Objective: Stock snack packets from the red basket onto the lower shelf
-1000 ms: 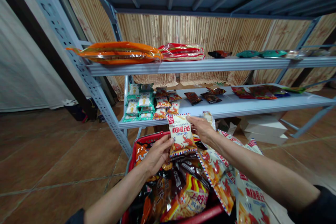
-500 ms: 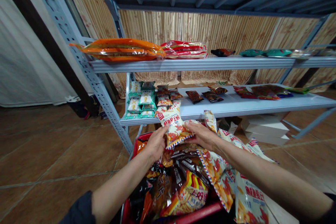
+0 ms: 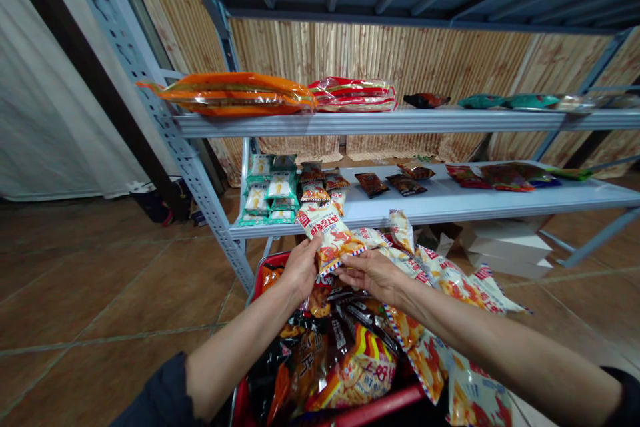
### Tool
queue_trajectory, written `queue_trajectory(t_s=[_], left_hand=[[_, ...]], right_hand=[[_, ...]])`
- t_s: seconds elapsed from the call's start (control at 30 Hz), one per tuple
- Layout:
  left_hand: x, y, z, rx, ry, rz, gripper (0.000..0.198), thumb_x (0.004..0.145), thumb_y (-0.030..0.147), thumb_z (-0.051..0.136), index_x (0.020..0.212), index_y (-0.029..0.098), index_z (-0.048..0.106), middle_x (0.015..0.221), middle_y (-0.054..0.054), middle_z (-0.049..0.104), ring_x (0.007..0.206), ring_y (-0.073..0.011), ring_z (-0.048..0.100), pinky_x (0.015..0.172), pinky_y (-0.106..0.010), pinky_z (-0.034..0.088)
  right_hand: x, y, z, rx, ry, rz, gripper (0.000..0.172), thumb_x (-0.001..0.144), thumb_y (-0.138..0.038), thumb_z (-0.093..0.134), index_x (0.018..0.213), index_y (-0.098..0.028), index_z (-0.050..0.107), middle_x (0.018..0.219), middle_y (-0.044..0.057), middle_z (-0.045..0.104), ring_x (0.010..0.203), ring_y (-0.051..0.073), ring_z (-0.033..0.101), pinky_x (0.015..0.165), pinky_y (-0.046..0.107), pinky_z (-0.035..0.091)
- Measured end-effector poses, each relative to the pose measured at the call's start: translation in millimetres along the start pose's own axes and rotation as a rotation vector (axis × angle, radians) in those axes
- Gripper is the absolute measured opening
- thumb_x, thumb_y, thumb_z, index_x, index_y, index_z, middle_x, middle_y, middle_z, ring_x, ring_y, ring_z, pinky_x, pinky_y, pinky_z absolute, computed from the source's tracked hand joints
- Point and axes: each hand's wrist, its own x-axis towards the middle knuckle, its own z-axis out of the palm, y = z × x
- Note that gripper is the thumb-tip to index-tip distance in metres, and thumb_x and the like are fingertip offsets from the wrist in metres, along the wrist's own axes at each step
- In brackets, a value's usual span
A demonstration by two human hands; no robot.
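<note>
A white and orange snack bag with red lettering is held up at the front edge of the lower shelf. My left hand grips its left side, thumb on top. At the bag's lower right corner, my right hand pinches the striped edge between thumb and fingers. Below both hands stands a red basket packed with snack bags, among them a yellow and red bag and dark brown bags. More white and orange bags spill over its right side, partly hidden by my right forearm.
The lower shelf carries stacked green and white packets, small brown and white bags and further packets rightward. A large orange package and a red one lie on the shelf above. White boxes sit beneath; a perforated post stands left.
My right hand has slid from the bag's right side down to its lower corner. The bag has tilted a little and shifted slightly, with my left hand still on it.
</note>
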Motion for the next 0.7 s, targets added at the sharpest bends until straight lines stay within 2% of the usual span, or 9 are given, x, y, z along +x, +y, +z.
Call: queue_trajectory(t_s=[0.33, 0.7], left_hand=[[2.5, -3.2, -0.8, 0.028, 0.012, -0.029, 0.018, 0.074, 0.024, 0.065, 0.084, 0.010, 0.062, 0.082, -0.013, 0.070, 0.076, -0.0207, 0.067, 0.073, -0.033, 0.053], [5.0, -6.4, -1.4, 0.003, -0.003, -0.048, 0.016, 0.073, 0.022, 0.065, 0.083, 0.010, 0.062, 0.084, -0.013, 0.071, 0.078, -0.0207, 0.067, 0.077, -0.033, 0.053]], right_hand=[[1.0, 1.1, 5.0, -0.019, 0.061, -0.004, 0.004, 0.070, -0.008, 0.065, 0.070, -0.008, 0.062, 0.063, 0.006, 0.068, 0.054, 0.012, 0.064, 0.057, 0.022, 0.055], [-1.8, 3.4, 4.0, -0.002, 0.051, -0.034, 0.006, 0.070, -0.010, 0.066, 0.071, -0.008, 0.060, 0.065, 0.006, 0.068, 0.056, 0.012, 0.065, 0.058, 0.020, 0.055]])
